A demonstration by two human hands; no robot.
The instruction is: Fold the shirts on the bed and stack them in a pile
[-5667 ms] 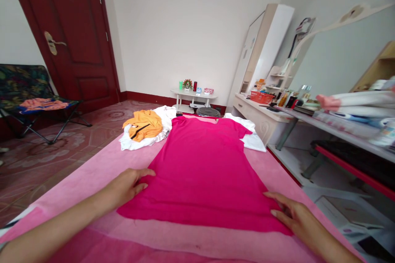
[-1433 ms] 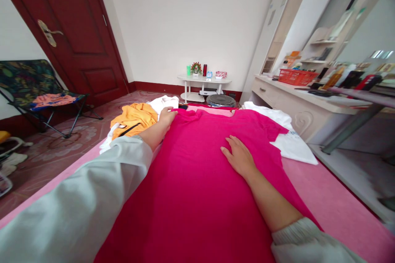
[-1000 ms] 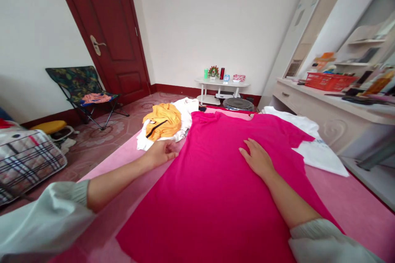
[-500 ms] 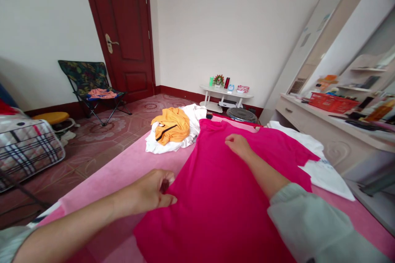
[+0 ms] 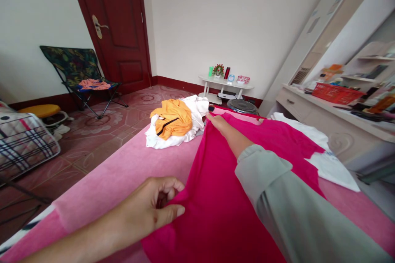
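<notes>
the right hand (image 5: 216, 120) has been shifted to the far shoulder of the pink shirt (image 5: 212, 213) (grip unclear) and its near edge pinched up by the left hand (image 5: 154, 210), so folding appears begun.

The shirt (image 5: 247, 181) is spread out on the bed (image 5: 123, 181), with a heap of clothes (image 5: 175, 125) dumped just beside its far left corner and another garment (image 5: 327, 160) laid to its right. A small table (image 5: 226, 86) is set behind the bed, a folding chair (image 5: 74, 70) far left by the door (image 5: 117, 20), a dresser (image 5: 324, 127) on the right.
</notes>
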